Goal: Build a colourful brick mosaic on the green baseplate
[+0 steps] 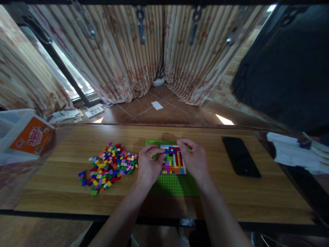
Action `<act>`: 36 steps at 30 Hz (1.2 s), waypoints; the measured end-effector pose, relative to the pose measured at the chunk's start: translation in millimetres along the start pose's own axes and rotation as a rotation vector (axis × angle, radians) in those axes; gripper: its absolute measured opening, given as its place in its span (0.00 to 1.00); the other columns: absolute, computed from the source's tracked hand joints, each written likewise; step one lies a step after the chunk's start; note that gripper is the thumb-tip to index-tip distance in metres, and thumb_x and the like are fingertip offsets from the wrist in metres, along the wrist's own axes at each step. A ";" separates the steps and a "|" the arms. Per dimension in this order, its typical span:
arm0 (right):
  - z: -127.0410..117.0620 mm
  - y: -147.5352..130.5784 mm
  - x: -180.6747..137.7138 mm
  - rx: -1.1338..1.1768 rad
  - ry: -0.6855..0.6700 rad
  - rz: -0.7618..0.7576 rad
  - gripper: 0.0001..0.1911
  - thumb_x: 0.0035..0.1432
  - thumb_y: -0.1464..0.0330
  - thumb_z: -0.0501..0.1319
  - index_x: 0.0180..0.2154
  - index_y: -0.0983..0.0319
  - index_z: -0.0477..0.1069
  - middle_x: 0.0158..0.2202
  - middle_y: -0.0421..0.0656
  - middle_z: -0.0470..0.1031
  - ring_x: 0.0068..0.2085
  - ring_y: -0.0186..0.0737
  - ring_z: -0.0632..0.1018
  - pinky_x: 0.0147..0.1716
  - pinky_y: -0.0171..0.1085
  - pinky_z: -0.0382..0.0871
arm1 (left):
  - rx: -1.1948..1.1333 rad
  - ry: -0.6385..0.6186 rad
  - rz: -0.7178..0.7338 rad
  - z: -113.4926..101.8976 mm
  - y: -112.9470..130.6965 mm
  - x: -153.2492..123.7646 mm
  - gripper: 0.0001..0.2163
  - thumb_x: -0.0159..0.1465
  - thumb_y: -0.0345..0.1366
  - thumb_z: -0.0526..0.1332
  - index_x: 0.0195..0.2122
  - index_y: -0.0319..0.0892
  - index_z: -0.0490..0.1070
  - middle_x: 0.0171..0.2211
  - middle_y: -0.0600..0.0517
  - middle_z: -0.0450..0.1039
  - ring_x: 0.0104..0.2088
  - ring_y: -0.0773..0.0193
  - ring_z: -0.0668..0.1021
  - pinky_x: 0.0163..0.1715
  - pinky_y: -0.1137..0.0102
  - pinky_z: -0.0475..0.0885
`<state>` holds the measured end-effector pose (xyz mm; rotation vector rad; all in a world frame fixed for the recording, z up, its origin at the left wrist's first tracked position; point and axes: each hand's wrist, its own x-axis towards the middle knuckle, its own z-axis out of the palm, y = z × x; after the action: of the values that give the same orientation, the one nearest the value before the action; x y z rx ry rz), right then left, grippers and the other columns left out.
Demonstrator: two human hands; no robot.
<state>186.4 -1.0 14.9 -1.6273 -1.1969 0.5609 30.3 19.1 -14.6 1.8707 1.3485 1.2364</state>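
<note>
A green studded baseplate (171, 187) lies on the table under both my hands. On it sits a flat block of colourful toy bricks (173, 168), with a white border and rows of red, blue, orange, purple and green. My left hand (149, 164) is over the block's left side, thumb and forefinger pinched at a small blue brick (167, 151). My right hand (194, 157) is bent over the upper right corner of the block, its thumb and forefinger close together at the border. What those fingertips hold, if anything, is hidden.
Left of the baseplate spreads a pile of loose toy bricks (110, 166). A black phone (241, 156) lies on the wooden table (61, 154) to the right. A clear plastic box (25, 137) with an orange label stands at far left, and papers (295, 151) lie at far right.
</note>
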 end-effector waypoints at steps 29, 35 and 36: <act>8.5 12.2 -2.2 -0.105 -0.205 -0.120 0.12 0.57 0.62 0.61 0.40 0.59 0.79 0.41 0.47 0.79 0.44 0.47 0.77 0.48 0.47 0.69 | 0.086 -0.019 -0.058 0.5 9.8 0.7 0.05 0.57 0.28 0.65 0.26 0.43 0.76 0.31 0.52 0.75 0.35 0.63 0.77 0.38 0.68 0.71; 16.1 11.4 -4.1 -0.083 -0.178 -0.029 0.12 0.54 0.62 0.63 0.39 0.59 0.78 0.39 0.46 0.78 0.41 0.46 0.78 0.43 0.46 0.71 | 0.102 -0.044 -0.062 -1.3 12.9 0.1 0.06 0.60 0.29 0.62 0.26 0.43 0.76 0.31 0.51 0.75 0.35 0.62 0.77 0.38 0.68 0.71; 16.6 11.5 -4.0 -0.080 -0.173 -0.021 0.12 0.54 0.63 0.63 0.39 0.59 0.78 0.39 0.46 0.79 0.41 0.46 0.79 0.43 0.45 0.71 | 0.096 -0.043 -0.063 -0.8 12.7 0.1 0.07 0.60 0.30 0.62 0.26 0.42 0.76 0.30 0.51 0.75 0.35 0.62 0.77 0.38 0.68 0.70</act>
<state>176.3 2.6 -2.7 -1.6578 -1.3772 0.6583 35.3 14.4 -3.9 1.8935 1.4551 1.1121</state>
